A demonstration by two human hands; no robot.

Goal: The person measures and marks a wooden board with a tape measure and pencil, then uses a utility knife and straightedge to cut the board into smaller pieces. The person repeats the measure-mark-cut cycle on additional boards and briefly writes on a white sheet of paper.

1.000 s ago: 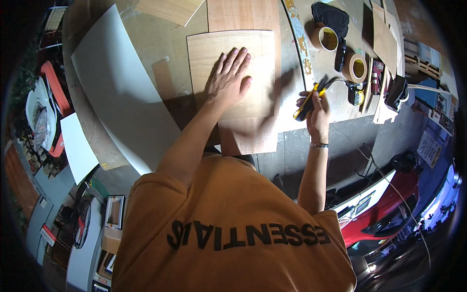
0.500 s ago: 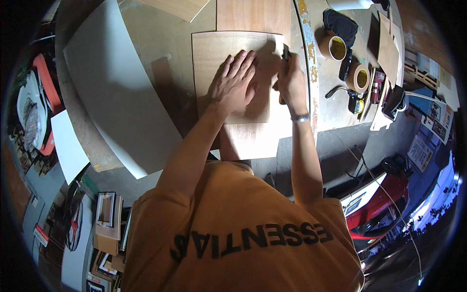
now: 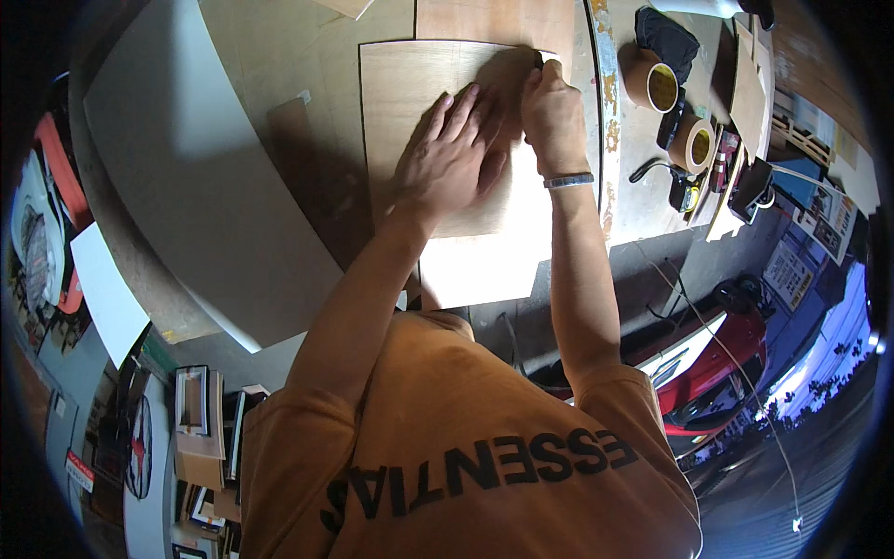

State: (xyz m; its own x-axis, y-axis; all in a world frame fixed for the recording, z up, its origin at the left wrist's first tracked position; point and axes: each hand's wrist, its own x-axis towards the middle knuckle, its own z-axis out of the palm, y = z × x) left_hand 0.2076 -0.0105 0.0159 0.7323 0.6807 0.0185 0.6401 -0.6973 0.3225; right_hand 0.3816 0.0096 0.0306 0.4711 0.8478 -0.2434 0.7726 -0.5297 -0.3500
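I saw the thin wooden board point(image 3: 386, 79) lying flat over a longer wooden panel point(image 3: 494, 19) on the table point(image 3: 279, 56). My left hand point(image 3: 440, 172) rested palm down on it, fingers spread and thumb apart. My right hand point(image 3: 556, 116), at its far right corner, had its fingers curled around a dark tool point(image 3: 538, 61), mostly hidden; I couldn't tell their exact pinch. I judged the board light, fairly stiff, slightly slippery and splinter-prone at the edges, best pressed broadly or lifted by its left and near edges.
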